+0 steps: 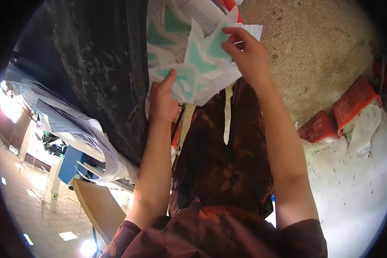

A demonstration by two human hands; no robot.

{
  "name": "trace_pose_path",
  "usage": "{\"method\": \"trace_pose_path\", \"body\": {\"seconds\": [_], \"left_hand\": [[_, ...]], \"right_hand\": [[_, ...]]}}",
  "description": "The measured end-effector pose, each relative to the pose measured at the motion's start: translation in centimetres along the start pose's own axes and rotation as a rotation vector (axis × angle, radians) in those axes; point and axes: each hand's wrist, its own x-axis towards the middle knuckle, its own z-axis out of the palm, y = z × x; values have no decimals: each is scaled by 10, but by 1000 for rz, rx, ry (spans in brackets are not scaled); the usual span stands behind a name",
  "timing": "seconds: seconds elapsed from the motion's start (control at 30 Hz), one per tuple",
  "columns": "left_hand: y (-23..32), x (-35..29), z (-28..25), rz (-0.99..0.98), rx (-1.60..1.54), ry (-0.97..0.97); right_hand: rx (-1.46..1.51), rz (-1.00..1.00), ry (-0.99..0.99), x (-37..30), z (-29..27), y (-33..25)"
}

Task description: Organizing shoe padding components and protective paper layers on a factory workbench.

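Observation:
My left hand [163, 99] is closed on a pale green-and-white cut sheet piece [182, 79], its thumb lying on top and its other fingers hidden underneath. My right hand [253, 58] hovers at another pointed green piece with a whitish border [218, 45]. Its thumb and index finger are bent with their tips apart, at the surface of that piece; I see nothing clearly gripped between them. Between the hands lies a third pointed green piece [198, 58]. More such pieces [176, 21] lie farther off, over white printed paper [232, 74].
A dark, worn cloth-like surface [103, 64] rises on the left. Red perforated baskets [357, 103] stand at right on the floor, with whitish plastic [367, 127] beside them. A wooden chair back [98, 208] and layered white sheets [79, 133] are at lower left.

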Motion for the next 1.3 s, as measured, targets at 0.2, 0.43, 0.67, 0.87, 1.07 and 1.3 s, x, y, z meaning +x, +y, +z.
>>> {"method": "trace_pose_path", "body": {"seconds": [0.2, 0.43, 0.67, 0.87, 1.07, 1.3], "left_hand": [[6, -5, 6, -2, -45, -129], [-5, 8, -11, 25, -312, -95], [-25, 29, -54, 97, -371, 167], [9, 4, 11, 266, 364, 366], [41, 7, 42, 466, 870, 57], [32, 9, 34, 202, 393, -145]], "right_hand": [[122, 96, -309, 27, 18, -11], [207, 44, -45, 36, 27, 2], [447, 217, 94, 49, 16, -9], [152, 76, -16, 40, 29, -18], [-47, -31, -217, 29, 40, -26], [-143, -359, -375, 36, 8, -24]]}}
